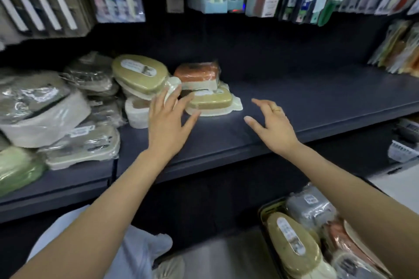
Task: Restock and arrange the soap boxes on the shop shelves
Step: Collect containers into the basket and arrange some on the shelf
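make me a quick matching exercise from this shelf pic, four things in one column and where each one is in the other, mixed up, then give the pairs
Things:
1. orange-lidded soap box
2. left hand
3. right hand
4. basket of soap boxes

Places:
A. open above the bare part of the dark shelf
B. low at the right, below the shelf
C. on top of the small stack at mid-shelf
D. fingers against a cream box beside the olive-lidded box

Pairs: 1-C, 2-D, 3-A, 4-B
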